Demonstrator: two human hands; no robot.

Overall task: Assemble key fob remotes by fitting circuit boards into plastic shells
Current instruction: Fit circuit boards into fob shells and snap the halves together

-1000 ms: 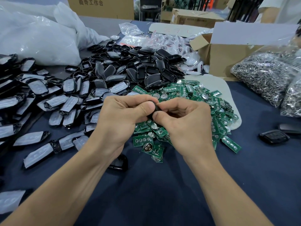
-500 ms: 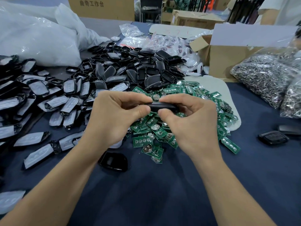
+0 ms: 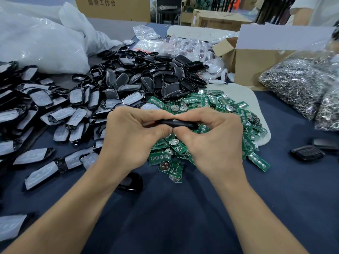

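The left grip (image 3: pixel 132 136) and the right grip (image 3: pixel 211 138) are meeting above the middle of the desk (image 3: pixel 174 217), both clenching on a single black key fob shell (image 3: pixel 176 123). The shell is lying level and edge-on to the camera. Both thumbs are pressing against its near side and the forefingers are curling over its top, their tips touching each other above it. The fingers are covering most of the shell, so I cannot tell whether a board is sitting inside it.

Below and beyond the hands, a heap of green circuit boards (image 3: pixel 211 101) is spreading toward the right. It is partly resting on a pale pad (image 3: pixel 244 94), and some boards are carrying round silver discs. Behind the boards, toward the far edge, a pile of bare black shells (image 3: pixel 156 77) is sitting. Along the left edge, many wrapped shells (image 3: pixel 60 114) in whitish film are lying in loose rows. One glossy black shell half (image 3: pixel 132 182) is lying on the desk just beside the left forearm, which is partly hiding it. Near the right edge, two dark fobs (image 3: pixel 308 153) are resting well apart from the hands.

A large white plastic bag (image 3: pixel 36 43) is slumping at the far left corner. A cardboard box (image 3: pixel 256 65) is standing toward the far right corner, and clear bags of metal rings (image 3: pixel 297 83) are sitting near it.
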